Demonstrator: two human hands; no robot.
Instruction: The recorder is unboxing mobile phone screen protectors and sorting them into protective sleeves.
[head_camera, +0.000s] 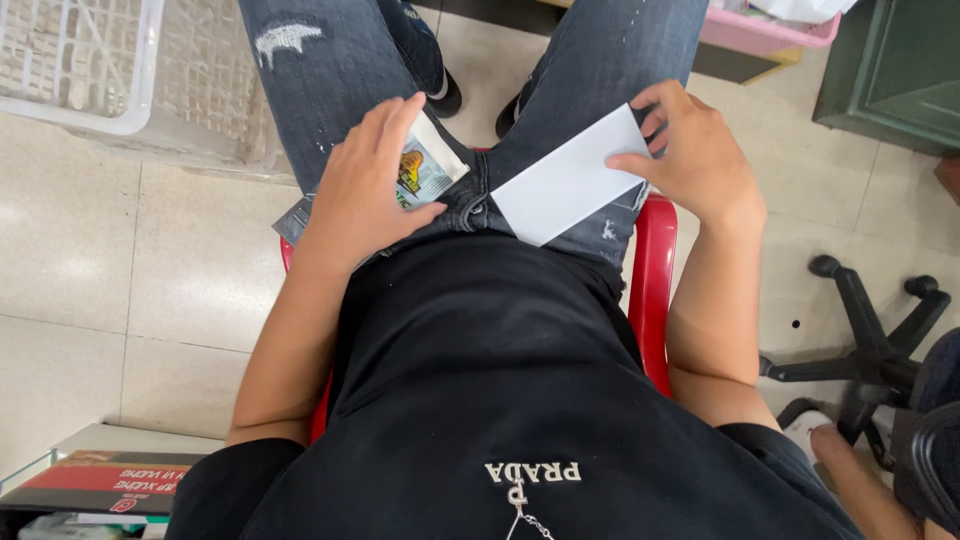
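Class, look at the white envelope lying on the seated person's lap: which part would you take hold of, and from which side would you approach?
Probably the free lower corner of the white envelope, approached from the person's body side. It lies flat and slanted on the thigh, and the right hand covers its far end.

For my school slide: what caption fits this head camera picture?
Seated person's left hand presses a printed packet; right hand holds a white card.

Matt white paper card (570, 185); glossy, perhaps plastic sachet (422, 172); worn denim jeans (330, 60); glossy red chair (655, 270).

Pretty bright, even indoor light is seen throughout. Soft glare is picked up on the floor tiles (70, 250), shadows are kept faint, edges are slightly stretched.
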